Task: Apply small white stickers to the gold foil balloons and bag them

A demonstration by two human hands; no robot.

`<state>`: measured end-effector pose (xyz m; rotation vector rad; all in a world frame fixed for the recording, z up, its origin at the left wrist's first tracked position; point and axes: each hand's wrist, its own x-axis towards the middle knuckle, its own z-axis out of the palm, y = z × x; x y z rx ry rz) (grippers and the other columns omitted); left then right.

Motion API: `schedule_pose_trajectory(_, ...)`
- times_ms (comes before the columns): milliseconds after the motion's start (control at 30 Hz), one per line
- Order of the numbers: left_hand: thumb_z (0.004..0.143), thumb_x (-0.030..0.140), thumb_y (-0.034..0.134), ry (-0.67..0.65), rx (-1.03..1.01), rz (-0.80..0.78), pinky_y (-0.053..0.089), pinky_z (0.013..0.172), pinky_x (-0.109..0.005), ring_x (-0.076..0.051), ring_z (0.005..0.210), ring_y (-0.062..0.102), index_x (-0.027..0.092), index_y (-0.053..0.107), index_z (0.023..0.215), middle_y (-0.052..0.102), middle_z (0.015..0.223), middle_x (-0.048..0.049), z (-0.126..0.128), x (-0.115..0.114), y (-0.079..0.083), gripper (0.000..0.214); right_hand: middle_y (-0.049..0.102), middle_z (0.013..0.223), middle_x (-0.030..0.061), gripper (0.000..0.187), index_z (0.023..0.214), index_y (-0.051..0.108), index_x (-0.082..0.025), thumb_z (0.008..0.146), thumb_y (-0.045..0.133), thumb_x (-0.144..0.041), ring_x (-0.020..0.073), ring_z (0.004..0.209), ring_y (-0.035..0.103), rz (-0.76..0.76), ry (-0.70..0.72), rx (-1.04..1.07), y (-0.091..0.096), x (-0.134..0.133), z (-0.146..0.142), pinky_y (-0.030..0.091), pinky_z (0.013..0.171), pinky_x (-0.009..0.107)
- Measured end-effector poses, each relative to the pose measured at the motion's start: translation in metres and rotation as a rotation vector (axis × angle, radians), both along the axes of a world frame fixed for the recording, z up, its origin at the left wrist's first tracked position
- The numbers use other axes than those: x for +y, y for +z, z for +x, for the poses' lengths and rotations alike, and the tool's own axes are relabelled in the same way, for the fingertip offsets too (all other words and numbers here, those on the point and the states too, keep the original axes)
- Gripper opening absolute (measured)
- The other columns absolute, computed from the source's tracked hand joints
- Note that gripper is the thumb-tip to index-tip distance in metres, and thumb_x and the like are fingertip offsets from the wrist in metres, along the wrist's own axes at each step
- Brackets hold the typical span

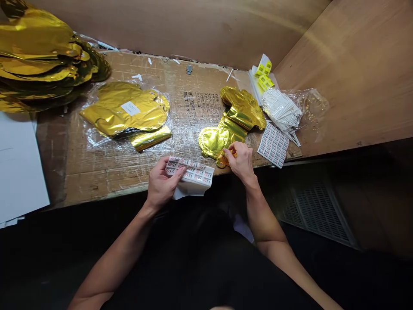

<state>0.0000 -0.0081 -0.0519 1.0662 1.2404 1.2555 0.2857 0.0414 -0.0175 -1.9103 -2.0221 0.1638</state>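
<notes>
My left hand (pixel 161 183) grips a folded sheet of stickers (pixel 193 173) printed with CE marks and red round symbols, thumb on top. The sheet is held just in front of the table edge, its pale backing hanging below. My right hand (pixel 240 161) is closed in a pinch over the near end of a flat gold foil balloon (pixel 230 125). Its fingertips meet the foil; whatever is between them is hidden. The balloon lies partly folded on cardboard. A second sticker sheet (pixel 274 144) lies to the right of that hand.
A bagged gold foil balloon with a white label (pixel 130 108) lies left of centre. Stacked gold foil balloons (pixel 38 56) fill the far left, above white sheets (pixel 19 168). White sticks (pixel 282 110) and yellow labels (pixel 264 75) lie at right, against wooden walls (pixel 348 73).
</notes>
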Motion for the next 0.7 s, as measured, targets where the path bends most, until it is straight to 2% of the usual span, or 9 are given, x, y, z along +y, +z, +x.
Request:
schedule_pose_trajectory(100, 0.083, 0.034, 0.088, -0.015, 0.024, 0.005, 0.065, 0.068, -0.027, -0.019, 0.076, 0.078, 0.020, 0.069, 0.107, 0.080, 0.093, -0.0029, -0.002, 0.001, 0.000, 0.033, 0.070, 0.097, 0.0065, 0.024, 0.091, 0.062, -0.021, 0.102, 0.065, -0.042, 0.0244, 0.096, 0.059, -0.097, 0.146, 0.028, -0.006, 0.004, 0.009, 0.034, 0.088, 0.038)
schedule_pose_trajectory(200, 0.086, 0.036, 0.085, -0.090, 0.108, 0.040, 0.065, 0.068, -0.027, -0.019, 0.074, 0.077, 0.020, 0.069, 0.109, 0.079, 0.091, -0.0023, -0.002, 0.002, 0.003, 0.032, 0.070, 0.091, 0.0055, 0.025, 0.083, 0.059, -0.021, 0.104, 0.059, -0.033, 0.0222, 0.092, 0.058, -0.157, 0.198, 0.110, -0.009, 0.011, 0.016, 0.035, 0.087, 0.037)
schedule_pose_trajectory(267, 0.091, 0.035, 0.081, -0.274, 0.188, 0.113, 0.064, 0.070, -0.028, -0.019, 0.075, 0.077, 0.020, 0.069, 0.113, 0.081, 0.095, -0.0038, 0.004, 0.006, 0.009, 0.030, 0.067, 0.084, 0.0041, 0.027, 0.080, 0.058, -0.021, 0.103, 0.057, -0.034, 0.0199, 0.083, 0.057, -0.210, 0.211, 0.240, -0.008, 0.016, 0.021, 0.038, 0.083, 0.035)
schedule_pose_trajectory(333, 0.096, 0.031, 0.072, -0.544, 0.272, 0.254, 0.064, 0.079, -0.030, -0.021, 0.089, 0.079, 0.021, 0.069, 0.120, 0.081, 0.115, -0.0097, 0.017, 0.012, 0.015, 0.026, 0.063, 0.078, 0.0017, 0.029, 0.079, 0.057, -0.021, 0.102, 0.056, -0.038, 0.0173, 0.074, 0.053, -0.272, 0.218, 0.385, -0.003, 0.021, 0.024, 0.039, 0.075, 0.032)
schedule_pose_trajectory(400, 0.099, 0.023, 0.062, -0.773, 0.373, 0.435, 0.062, 0.094, -0.033, -0.024, 0.112, 0.077, 0.020, 0.068, 0.122, 0.070, 0.146, -0.0157, 0.036, 0.021, 0.019, 0.024, 0.059, 0.075, -0.0001, 0.032, 0.078, 0.056, -0.021, 0.101, 0.057, -0.043, 0.0155, 0.069, 0.049, -0.317, 0.225, 0.483, 0.002, 0.026, 0.027, 0.038, 0.069, 0.030)
schedule_pose_trajectory(467, 0.097, 0.013, 0.056, -0.888, 0.477, 0.555, 0.060, 0.096, -0.034, -0.025, 0.113, 0.076, 0.019, 0.068, 0.113, 0.060, 0.157, -0.0181, 0.055, 0.032, 0.018, 0.021, 0.056, 0.073, -0.0009, 0.034, 0.077, 0.055, -0.021, 0.099, 0.058, -0.046, 0.0143, 0.067, 0.046, -0.353, 0.230, 0.535, 0.007, 0.032, 0.029, 0.036, 0.065, 0.029)
schedule_pose_trajectory(567, 0.090, 0.006, 0.052, -0.941, 0.616, 0.571, 0.060, 0.085, -0.032, -0.025, 0.103, 0.079, 0.019, 0.066, 0.103, 0.067, 0.148, -0.0179, 0.075, 0.042, 0.009, 0.023, 0.053, 0.069, -0.0022, 0.037, 0.075, 0.056, -0.020, 0.098, 0.061, -0.049, 0.0120, 0.063, 0.042, -0.433, 0.233, 0.590, 0.015, 0.048, 0.040, 0.033, 0.059, 0.027)
schedule_pose_trajectory(633, 0.090, 0.006, 0.052, -0.931, 0.658, 0.574, 0.061, 0.089, -0.035, -0.030, 0.118, 0.076, 0.019, 0.065, 0.103, 0.068, 0.147, -0.0188, 0.079, 0.045, 0.003, 0.023, 0.054, 0.066, -0.0029, 0.037, 0.074, 0.058, -0.018, 0.097, 0.066, -0.046, 0.0101, 0.060, 0.041, -0.471, 0.196, 0.591, 0.025, 0.068, 0.057, 0.033, 0.058, 0.026)
schedule_pose_trajectory(700, 0.092, 0.008, 0.053, -0.922, 0.673, 0.581, 0.061, 0.098, -0.039, -0.033, 0.133, 0.070, 0.019, 0.065, 0.108, 0.062, 0.155, -0.0209, 0.078, 0.045, 0.000, 0.023, 0.057, 0.065, -0.0026, 0.037, 0.072, 0.061, -0.015, 0.097, 0.070, -0.041, 0.0080, 0.059, 0.043, -0.430, 0.052, 0.548, 0.041, 0.096, 0.084, 0.036, 0.059, 0.026)
